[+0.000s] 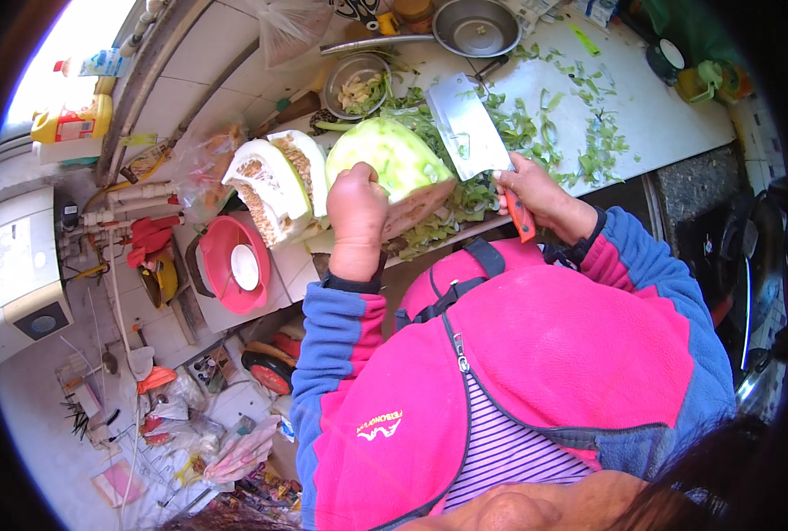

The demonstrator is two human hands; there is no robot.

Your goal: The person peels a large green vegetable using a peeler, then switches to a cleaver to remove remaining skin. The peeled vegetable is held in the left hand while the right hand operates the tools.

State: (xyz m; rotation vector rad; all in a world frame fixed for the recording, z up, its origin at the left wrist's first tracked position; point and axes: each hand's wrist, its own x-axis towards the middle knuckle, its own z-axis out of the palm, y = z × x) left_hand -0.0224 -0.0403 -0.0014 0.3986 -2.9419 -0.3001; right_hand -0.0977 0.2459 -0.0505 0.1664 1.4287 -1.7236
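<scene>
My right hand (545, 192) is closed on the red handle of a cleaver (470, 126), whose wide metal blade points up and away over green peelings (523, 129). My left hand (357, 209) rests, fingers curled, against the near side of a large peeled pale-green winter melon piece (394, 156); whether it grips the melon is hard to tell. Left of that hand stand cut melon pieces (271, 192) with white flesh and seeds showing. Peelings lie around and under the big piece and spread to the right over the white counter (679, 133).
Behind the melon are a metal bowl (357, 86) with garlic and greens, and a long-handled pan (477, 30). A pink basin (234, 265) with a white dish stands at the left. A black stove (719, 232) is at the right. Bottles line the windowsill.
</scene>
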